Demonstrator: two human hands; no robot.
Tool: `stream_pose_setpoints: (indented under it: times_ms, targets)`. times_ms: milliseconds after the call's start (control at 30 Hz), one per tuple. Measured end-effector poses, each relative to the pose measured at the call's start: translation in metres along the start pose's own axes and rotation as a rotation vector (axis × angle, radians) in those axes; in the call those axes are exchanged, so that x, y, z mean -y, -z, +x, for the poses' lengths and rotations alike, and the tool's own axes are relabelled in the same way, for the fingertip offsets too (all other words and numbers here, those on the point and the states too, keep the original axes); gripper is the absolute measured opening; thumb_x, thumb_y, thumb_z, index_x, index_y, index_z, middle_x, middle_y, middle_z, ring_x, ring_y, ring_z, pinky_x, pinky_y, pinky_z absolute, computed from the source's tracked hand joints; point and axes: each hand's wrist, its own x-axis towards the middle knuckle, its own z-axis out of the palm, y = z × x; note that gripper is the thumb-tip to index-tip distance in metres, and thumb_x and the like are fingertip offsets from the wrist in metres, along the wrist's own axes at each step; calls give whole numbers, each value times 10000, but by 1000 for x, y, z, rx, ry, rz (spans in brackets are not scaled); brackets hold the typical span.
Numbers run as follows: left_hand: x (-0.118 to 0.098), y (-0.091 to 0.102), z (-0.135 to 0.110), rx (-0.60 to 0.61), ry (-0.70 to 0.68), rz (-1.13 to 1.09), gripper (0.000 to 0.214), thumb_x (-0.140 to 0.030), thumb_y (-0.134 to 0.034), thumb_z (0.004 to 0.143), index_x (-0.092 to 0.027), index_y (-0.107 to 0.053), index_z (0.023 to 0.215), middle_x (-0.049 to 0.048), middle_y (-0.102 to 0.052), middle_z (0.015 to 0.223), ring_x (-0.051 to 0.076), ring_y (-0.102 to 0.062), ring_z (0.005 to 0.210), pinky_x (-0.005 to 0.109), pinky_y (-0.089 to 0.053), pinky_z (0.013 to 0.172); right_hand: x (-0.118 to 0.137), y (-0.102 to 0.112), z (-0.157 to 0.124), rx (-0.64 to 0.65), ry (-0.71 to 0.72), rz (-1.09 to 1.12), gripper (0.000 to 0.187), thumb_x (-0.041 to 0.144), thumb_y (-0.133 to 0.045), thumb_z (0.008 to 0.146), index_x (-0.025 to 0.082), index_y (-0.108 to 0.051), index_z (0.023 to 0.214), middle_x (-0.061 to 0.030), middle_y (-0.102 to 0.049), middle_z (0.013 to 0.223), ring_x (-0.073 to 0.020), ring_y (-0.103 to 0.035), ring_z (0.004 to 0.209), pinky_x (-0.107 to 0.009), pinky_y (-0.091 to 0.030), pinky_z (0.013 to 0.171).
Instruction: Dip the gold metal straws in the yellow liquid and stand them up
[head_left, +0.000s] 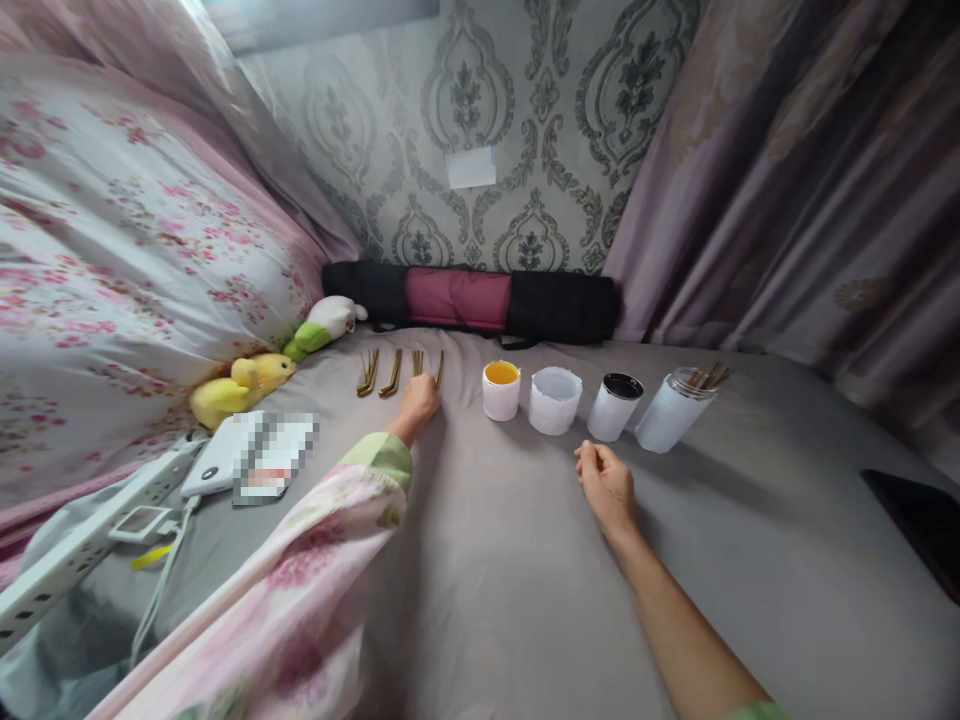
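My left hand (pixel 418 402) is closed over the lower ends of thin gold bent straws. One single gold straw (pixel 440 368) sticks up at its right side, and a small bunch (pixel 417 362) shows just behind it. The fingertips are hidden. To its left lie two more bunches of bent straws (pixel 367 375) (pixel 391 374). My right hand (pixel 609 485) is curled shut above the sheet, with nothing visible in it. Beyond it stand a cup with a yellow inside (pixel 501 398), a wide whitish cup (pixel 555 408), a dark-mouthed can (pixel 613 415) and a tilted-looking jar (pixel 667 420) with straws (pixel 709 376).
A grey sheet (pixel 495 560) covers the surface. On the left are a power strip (pixel 97 530), a white device (pixel 223 455), cables and plush toys (pixel 240 392). A black and maroon roll (pixel 457 298) lies along the wall. At far right is a dark tablet-like object (pixel 915 525).
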Motion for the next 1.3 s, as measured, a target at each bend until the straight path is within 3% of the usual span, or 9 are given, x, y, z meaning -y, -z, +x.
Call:
stream_pose_setpoints:
  times_ms: [467,1300]
  targets:
    - [0,4,0,-19,28,-55,254,-198,-496,717,-146,-676,890,151,-648,921,231,-596,887,262,-437,734,3,1,-1,3,-6,24,452,564,-367,775,164,-572,721,-34,-561,560,-145,-521,514,-240,-397,508]
    - [1,4,10,-28,133,-291,228,-187,-557,650,-151,-696,827,118,-669,849,224,-594,898,260,-437,758,1,0,0,-3,-5,22,417,537,-374,787,177,-569,711,-19,-563,551,-141,-530,515,-241,-398,527]
